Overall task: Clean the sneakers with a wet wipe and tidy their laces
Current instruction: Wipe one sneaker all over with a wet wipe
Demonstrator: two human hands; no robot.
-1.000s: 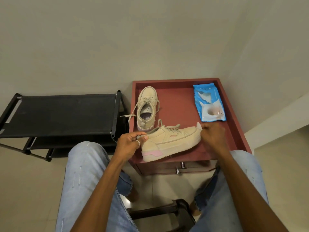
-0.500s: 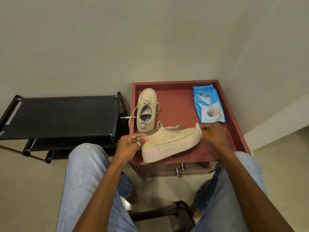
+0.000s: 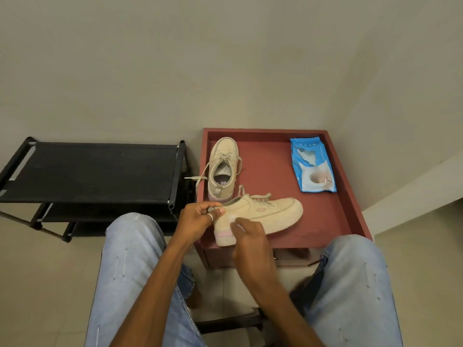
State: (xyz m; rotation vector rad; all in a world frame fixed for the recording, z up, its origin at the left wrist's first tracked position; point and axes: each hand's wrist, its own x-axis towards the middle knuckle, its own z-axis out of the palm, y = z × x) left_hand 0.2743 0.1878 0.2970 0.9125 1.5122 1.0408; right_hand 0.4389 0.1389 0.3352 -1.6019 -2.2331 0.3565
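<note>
While the left hand (image 3: 198, 219) pinches the heel of the near sneaker (image 3: 265, 211) at the surface's (image 3: 325, 221) front-left corner and the right hand (image 3: 248, 234) holds a wet wipe (image 3: 231, 218) against its side, firm lengthwise strokes seem best, since it lies along the front edge, toe toward the right edge.

I count two sneakers: near sneaker (image 3: 270, 214) at the red table's (image 3: 325, 221) front edge, far sneaker (image 3: 224, 169) along its left edge; one wet wipe (image 3: 234, 218); one wipes pack (image 3: 313, 166), far right corner; one shoe rack (image 3: 95, 171).
</note>
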